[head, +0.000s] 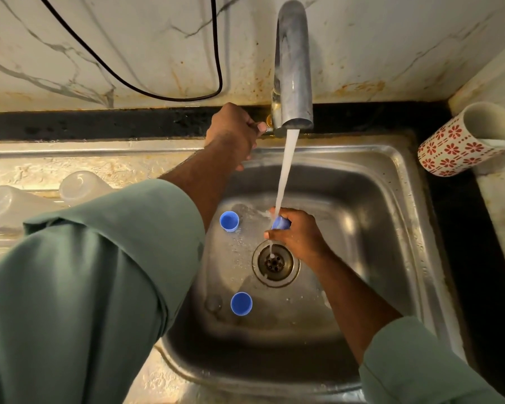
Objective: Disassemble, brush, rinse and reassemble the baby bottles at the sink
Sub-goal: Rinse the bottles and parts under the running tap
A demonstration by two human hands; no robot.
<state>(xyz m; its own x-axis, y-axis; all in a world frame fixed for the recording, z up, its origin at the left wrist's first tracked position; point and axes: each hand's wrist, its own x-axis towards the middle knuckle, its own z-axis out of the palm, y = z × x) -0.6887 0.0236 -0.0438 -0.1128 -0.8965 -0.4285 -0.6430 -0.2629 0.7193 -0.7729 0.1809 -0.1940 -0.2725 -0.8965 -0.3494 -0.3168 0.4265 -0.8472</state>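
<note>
My right hand [299, 233] grips a small blue bottle part [281, 223] under the running water stream [286, 173], just above the drain [275, 263]. My left hand [235, 131] reaches to the back and grips the tap handle [263, 127] beside the steel faucet [292, 68]. Two more blue caps lie in the sink: one [229, 221] at the left with its opening up, another [241, 303] nearer the front. Two clear bottle bodies [82, 186] [3, 204] lie on the drainboard at the left, partly hidden by my left sleeve.
The steel sink [391, 228] is wet around the drain. A white mug with red flower print [461, 144] lies tilted on the dark counter at the right. A black cable [169, 96] hangs along the marble wall behind.
</note>
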